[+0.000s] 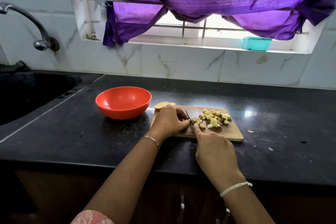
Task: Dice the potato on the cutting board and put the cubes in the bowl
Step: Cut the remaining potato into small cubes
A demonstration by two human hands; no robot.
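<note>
A wooden cutting board [231, 132] lies on the black counter, with a pile of potato cubes [213, 118] on its right half. Potato slices [161, 105] sit at the board's far left corner. My left hand [169, 122] rests curled on the board's left part, fingers bent over a potato piece that is mostly hidden. My right hand [214, 149] grips a knife [189, 117], handle hidden in the palm, forefinger stretched along the blade. The blade stands just right of my left fingers, beside the cubes. A red bowl [123, 102] stands left of the board with nothing inside.
A dark sink [32, 92] with a metal tap [39, 29] lies at the far left. A teal container [256, 43] sits on the window sill under a purple curtain. Small peel scraps [251, 131] lie on the counter right of the board.
</note>
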